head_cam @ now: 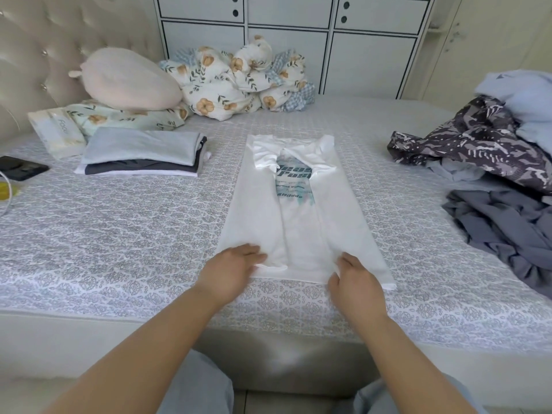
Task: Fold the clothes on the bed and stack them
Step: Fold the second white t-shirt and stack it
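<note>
A white T-shirt [301, 210] with teal print lies lengthwise on the bed [119, 228], both sides folded in toward the middle. My left hand [230, 273] rests on its near left hem with the fingers laid over the cloth. My right hand [355, 279] pinches the near right hem with thumb and fingers. A stack of folded clothes [143, 153], light blue on top of dark grey and white, sits to the far left. At the right lies an unfolded heap: a patterned purple garment [478, 144], a grey one [504, 228] and a light blue one [528, 100].
A tissue pack [55, 134], a black phone [21, 168] and a yellow item with a white cable [6, 189] lie at the far left. Pillows and a floral quilt [236, 82] sit by the headboard. White cabinets stand behind the bed.
</note>
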